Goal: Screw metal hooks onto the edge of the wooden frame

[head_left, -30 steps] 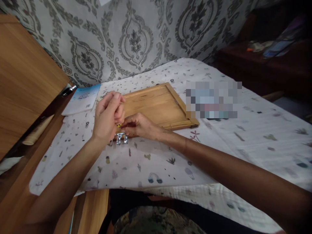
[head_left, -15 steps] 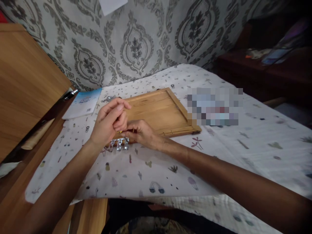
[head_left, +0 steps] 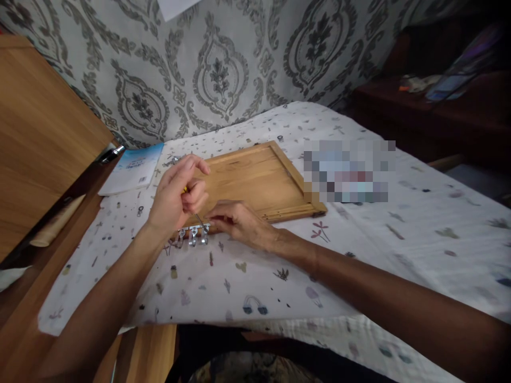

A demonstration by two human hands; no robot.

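Observation:
My left hand point(head_left: 178, 194) is closed around a screwdriver point(head_left: 200, 221); a bit of its yellow handle shows between the fingers. Its thin shaft slants down to a metal hook rack point(head_left: 194, 234) with several silver hooks, along the near edge of a framed wooden panel point(head_left: 247, 181). My right hand point(head_left: 235, 221) rests at that edge, thumb and fingers pinched together beside the screwdriver's tip. Whatever lies between those fingertips is too small to make out. The left part of the panel is hidden behind my left hand.
A blue and white book point(head_left: 133, 170) lies at the table's left. Small metal pieces point(head_left: 174, 159) show behind my left hand. Right of the panel is a pixelated patch point(head_left: 347, 173). A patterned cloth point(head_left: 275, 298) covers the table, and a wooden cabinet point(head_left: 48, 127) stands at left.
My left hand has turned and its fingers have loosened a little, so the screwdriver's shaft now shows. My right fingertips have drawn slightly right, away from my left hand.

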